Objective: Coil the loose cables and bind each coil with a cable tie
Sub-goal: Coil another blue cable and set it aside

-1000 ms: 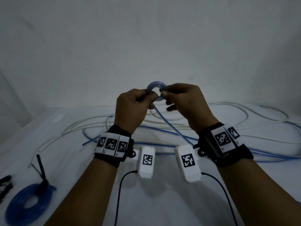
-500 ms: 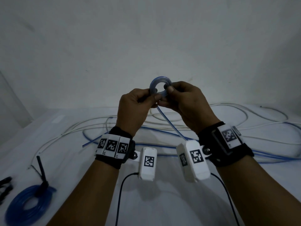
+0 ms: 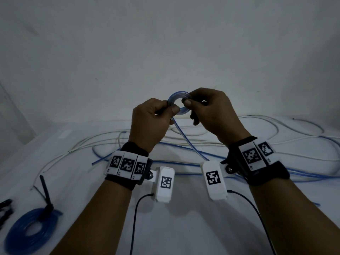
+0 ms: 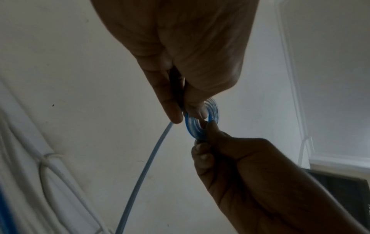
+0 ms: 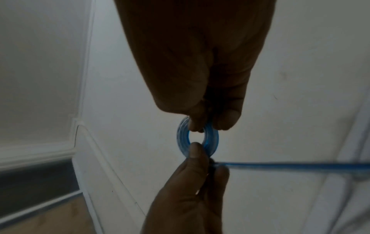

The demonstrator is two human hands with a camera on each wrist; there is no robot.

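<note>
Hands [image 3: 150,122] [image 3: 215,115] pinch glossy blue coil [image 3: 179,103] (small, ring-shaped).

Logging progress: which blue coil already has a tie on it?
The blue coil lying on the table, bound by a black tie. The small coil pinched by both hands shows none.

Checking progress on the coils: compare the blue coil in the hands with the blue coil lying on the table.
The held coil is small, pinched upright between both hands, unbound, its tail trailing to the table. The table coil is larger, darker blue, lies flat and carries a black cable tie. Both are blue tubing wound into rings.
</note>
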